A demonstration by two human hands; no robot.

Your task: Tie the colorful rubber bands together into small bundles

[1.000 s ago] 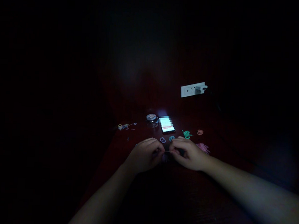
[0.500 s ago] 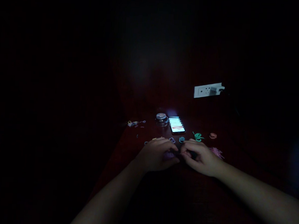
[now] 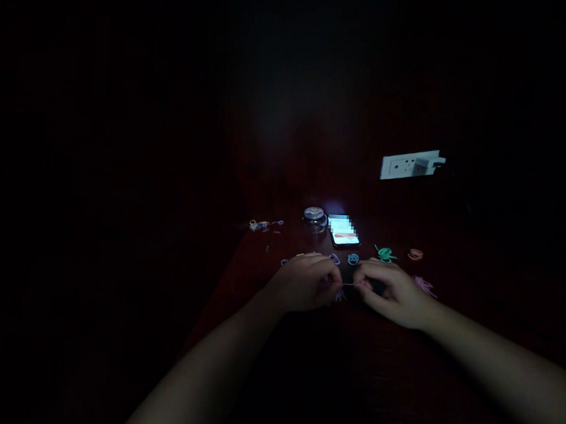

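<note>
In dim light both hands are close together over a dark red table. My left hand [image 3: 311, 282] is closed in a pinch on one end of a thin pale strand [image 3: 348, 284], which looks like a stretched band. The other end is pinched by my right hand [image 3: 393, 291], and the strand runs straight across the small gap. Some purple strands [image 3: 340, 296] show below the left fingertips, partly hidden by that hand. Just beyond the fingers lie small purple loops [image 3: 334, 259] and blue loops [image 3: 353, 259].
A lit phone [image 3: 343, 230] lies beyond the hands, beside a lidded clear jar [image 3: 314, 220]. Green loops [image 3: 385, 254], orange loops [image 3: 415, 254] and pink strands [image 3: 424, 285] are at right. A mixed small pile [image 3: 262, 225] sits far left. A wall socket [image 3: 410, 165] holds a plug.
My left fingertips have closed together, and the strand now shows taut between both hands. The view has shifted, so the table things appear farther right and slightly higher.
</note>
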